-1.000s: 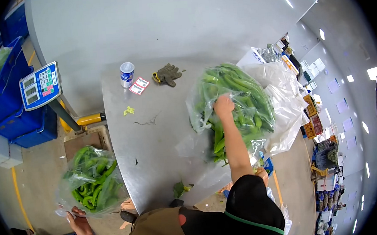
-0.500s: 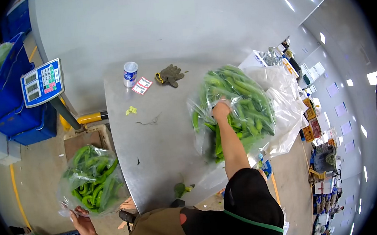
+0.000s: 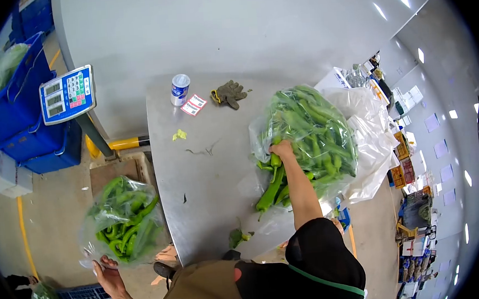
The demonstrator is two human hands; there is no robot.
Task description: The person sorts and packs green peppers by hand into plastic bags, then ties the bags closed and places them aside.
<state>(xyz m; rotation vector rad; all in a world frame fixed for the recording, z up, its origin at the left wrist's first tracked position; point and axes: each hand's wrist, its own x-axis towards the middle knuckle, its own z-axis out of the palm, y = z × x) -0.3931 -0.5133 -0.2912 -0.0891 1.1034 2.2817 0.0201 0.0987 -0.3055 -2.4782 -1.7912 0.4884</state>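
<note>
On the right of the metal table lies a large clear bag of green peppers. My right hand is closed on green peppers at the bag's open side, with some peppers poking out below it. At the lower left, a second clear bag of peppers rests beside the table. The fingers of my left hand are curled at that bag's gathered plastic edge.
A scale display stands on a post at the left, near blue crates. On the table are a can, labels and a glove. White plastic lies beyond the large bag.
My right hand has come back out from inside the large bag toward its opening, and peppers now stick out lower down. My left hand stays at the other bag. The whole view has shifted slightly.
</note>
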